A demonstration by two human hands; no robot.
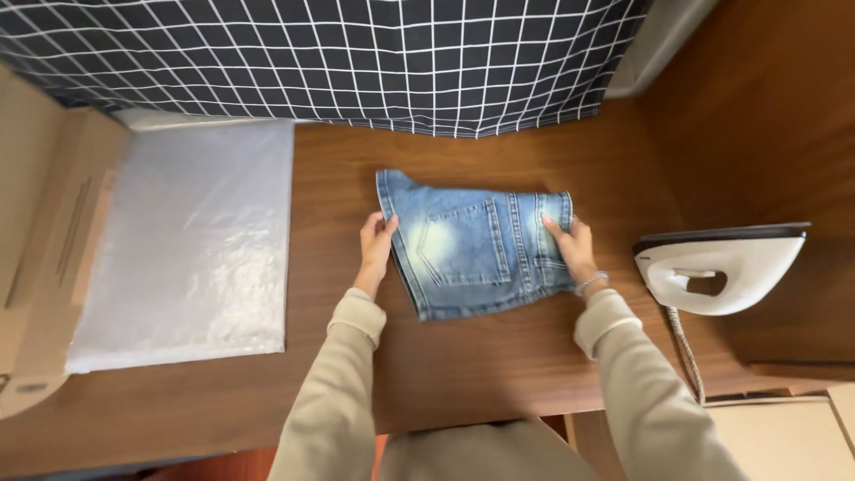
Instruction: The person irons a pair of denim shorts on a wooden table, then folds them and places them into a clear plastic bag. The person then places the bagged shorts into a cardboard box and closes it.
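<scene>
Head view, only one. Folded pair of faded blue denim shorts [476, 249] lies flat at bench centre, back pocket up, waistband edge toward 9 o'clock.

Left hand [375, 247] sits at the shorts' 9 o'clock edge, fingers [389, 225] extended and resting against the fabric, not curled round it. Right hand [573, 250] lies on the shorts' 3 o'clock end, fingers [554, 230] flat and pressing down; thin bracelet at that wrist. Neither hand pinches anything, both open-palmed. Beige sleeves on both arms.

Risks, my read:
- White-and-black clothes iron [726, 264] lies at 3 o'clock, near the right hand. Can't tell if it's hot. A sideways elbow move could bump it.
- Its braided cord [687, 349] runs off toward 5 o'clock, close by the right sleeve. Snag would drag the iron.
- Fold is loose; uneven hand pressure could skew the layers.

Surface: dark wood-grain bench [499, 356], smooth. Clear crinkled plastic sheet [191, 240] at 9 o'clock, well apart from the shorts. Beige cardboard [36, 249] beyond it at far left. Navy cloth with white grid [356, 53] hangs at 12 o'clock. Daylight, soft shadows.
</scene>
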